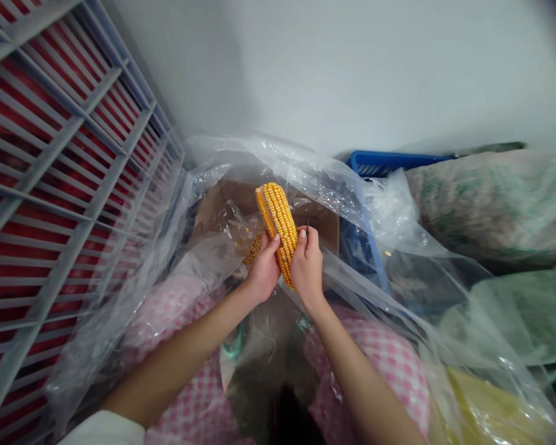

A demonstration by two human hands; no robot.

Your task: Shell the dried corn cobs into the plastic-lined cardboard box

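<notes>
A yellow ear of corn (280, 219) is tilted over an open plastic-lined box, its top leaning left. A pale strip without kernels runs along its left side. My left hand (262, 272) grips the lower left of the ear, thumb pressed on the kernels. On the other side, my right hand (307, 266) is closed against the ear's lower right. A thin, dark pointed tool (307, 222) sticks up from its fingers; the tool's handle is mostly hidden. Loose kernels (252, 250) lie behind my left hand.
Clear plastic sheeting (278, 154) drapes over the cardboard box (217, 204) and my knees in pink checked cloth (384, 352). A grey slatted crate (74, 154) rises at left. Right of the box are a blue basket (389, 162) and a stuffed sack (491, 204). A white wall stands behind.
</notes>
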